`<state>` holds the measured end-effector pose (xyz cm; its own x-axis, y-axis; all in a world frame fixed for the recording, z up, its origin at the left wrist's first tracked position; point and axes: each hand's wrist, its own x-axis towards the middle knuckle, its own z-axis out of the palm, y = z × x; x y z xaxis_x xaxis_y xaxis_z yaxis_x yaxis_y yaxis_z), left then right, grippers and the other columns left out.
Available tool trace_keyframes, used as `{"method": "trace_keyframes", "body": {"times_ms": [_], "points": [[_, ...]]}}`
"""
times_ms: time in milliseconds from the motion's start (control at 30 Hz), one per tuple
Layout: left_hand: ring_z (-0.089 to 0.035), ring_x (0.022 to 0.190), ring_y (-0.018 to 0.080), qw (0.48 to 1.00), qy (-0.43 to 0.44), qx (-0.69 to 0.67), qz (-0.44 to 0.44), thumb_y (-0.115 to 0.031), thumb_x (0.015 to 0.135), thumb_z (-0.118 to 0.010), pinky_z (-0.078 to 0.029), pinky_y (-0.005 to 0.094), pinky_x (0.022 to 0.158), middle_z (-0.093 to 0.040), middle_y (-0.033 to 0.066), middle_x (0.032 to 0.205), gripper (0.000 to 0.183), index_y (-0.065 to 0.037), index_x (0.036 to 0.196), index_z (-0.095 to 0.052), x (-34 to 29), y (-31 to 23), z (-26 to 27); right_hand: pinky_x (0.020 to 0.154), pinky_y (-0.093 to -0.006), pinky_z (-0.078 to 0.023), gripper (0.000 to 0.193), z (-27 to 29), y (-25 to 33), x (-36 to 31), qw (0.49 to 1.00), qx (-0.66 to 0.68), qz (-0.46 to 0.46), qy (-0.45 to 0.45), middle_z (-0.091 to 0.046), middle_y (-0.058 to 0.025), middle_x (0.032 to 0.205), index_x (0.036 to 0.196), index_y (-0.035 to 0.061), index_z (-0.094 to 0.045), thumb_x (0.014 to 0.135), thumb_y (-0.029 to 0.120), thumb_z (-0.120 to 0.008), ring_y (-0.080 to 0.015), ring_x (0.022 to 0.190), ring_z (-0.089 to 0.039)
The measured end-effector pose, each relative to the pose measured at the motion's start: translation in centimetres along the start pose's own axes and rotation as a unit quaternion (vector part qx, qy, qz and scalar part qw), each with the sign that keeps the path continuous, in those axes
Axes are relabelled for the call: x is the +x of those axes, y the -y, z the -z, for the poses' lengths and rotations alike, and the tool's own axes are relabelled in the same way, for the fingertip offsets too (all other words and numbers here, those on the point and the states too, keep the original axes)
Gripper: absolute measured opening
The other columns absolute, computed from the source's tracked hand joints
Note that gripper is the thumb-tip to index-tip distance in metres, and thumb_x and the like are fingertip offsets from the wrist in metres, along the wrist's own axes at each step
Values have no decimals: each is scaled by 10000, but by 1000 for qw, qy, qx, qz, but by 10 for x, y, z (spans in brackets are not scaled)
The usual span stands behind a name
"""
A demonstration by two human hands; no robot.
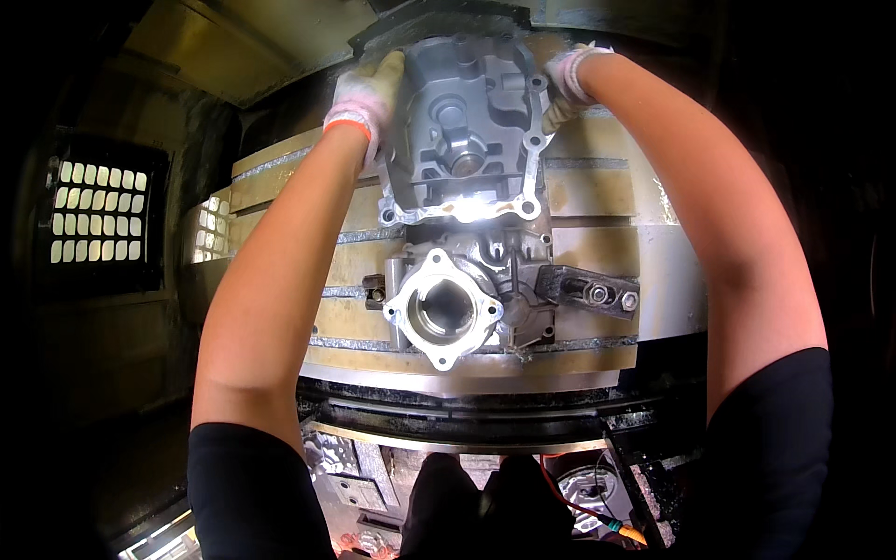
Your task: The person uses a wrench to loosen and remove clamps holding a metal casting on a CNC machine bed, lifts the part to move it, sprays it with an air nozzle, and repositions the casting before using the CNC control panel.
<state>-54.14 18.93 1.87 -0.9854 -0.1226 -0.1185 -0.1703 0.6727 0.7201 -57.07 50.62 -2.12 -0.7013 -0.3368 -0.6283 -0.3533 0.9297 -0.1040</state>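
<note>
A large grey cast metal housing with a bright machined rim is at the far side of the slotted machine table. Its open, ribbed inside faces me. My left hand, in a pale glove, grips its left wall, thumb along the edge. On the opposite wall my gloved right hand is closed around the side, its fingers partly hidden. Nearer to me sits a second casting with a round bored opening and a four-lobed flange. Whether the two castings touch cannot be made out.
A dark clamp with bolts holds the near casting's right side, and a smaller block sits at its left. Pale slotted table strips run crosswise. A barred window is at left. Below lies an orange-tipped cable or hose.
</note>
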Motion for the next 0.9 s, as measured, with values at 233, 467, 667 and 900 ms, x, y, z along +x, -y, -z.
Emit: {"method": "trace_keyframes", "body": {"times_ms": [233, 467, 667, 900], "points": [[-632, 1202, 401, 1000, -5, -6, 1, -550, 970, -550, -434, 411, 1073, -683, 257, 1284, 685, 41, 1300, -661, -4, -2, 3, 939, -302, -576, 513, -104, 7, -92, 825, 543, -152, 38, -703, -228, 1161, 1341, -102, -555, 1075, 330, -479, -278, 1140, -688], [-616, 1238, 419, 999, -15, 26, -13, -549, 981, -533, -436, 411, 1086, -676, 256, 1298, 672, 35, 1282, -676, 1, 0, 0, 1086, -397, -431, 562, -154, 86, -145, 839, 479, -234, -112, -694, -231, 1222, 1151, 17, -729, 1020, 515, -503, -359, 1190, -631], [-645, 1165, 406, 1000, -10, 5, 24, -525, 987, -544, -454, 410, 1047, -707, 221, 1250, 621, 21, 1240, -700, -14, -13, 3, 1049, -417, -474, 684, -133, 83, -157, 877, 389, -263, -98, -712, -235, 1193, 1141, 79, -761, 967, 676, -476, -366, 1168, -666], [-653, 1155, 386, 999, -26, 34, -30, -554, 977, -530, -460, 426, 1037, -708, 219, 1244, 665, 26, 1265, -682, -3, -5, 1, 982, -411, -536, 774, -67, 39, -135, 964, 144, -191, -116, -773, -160, 1070, 1193, 46, -749, 913, 743, -559, -327, 1059, -725]]}}
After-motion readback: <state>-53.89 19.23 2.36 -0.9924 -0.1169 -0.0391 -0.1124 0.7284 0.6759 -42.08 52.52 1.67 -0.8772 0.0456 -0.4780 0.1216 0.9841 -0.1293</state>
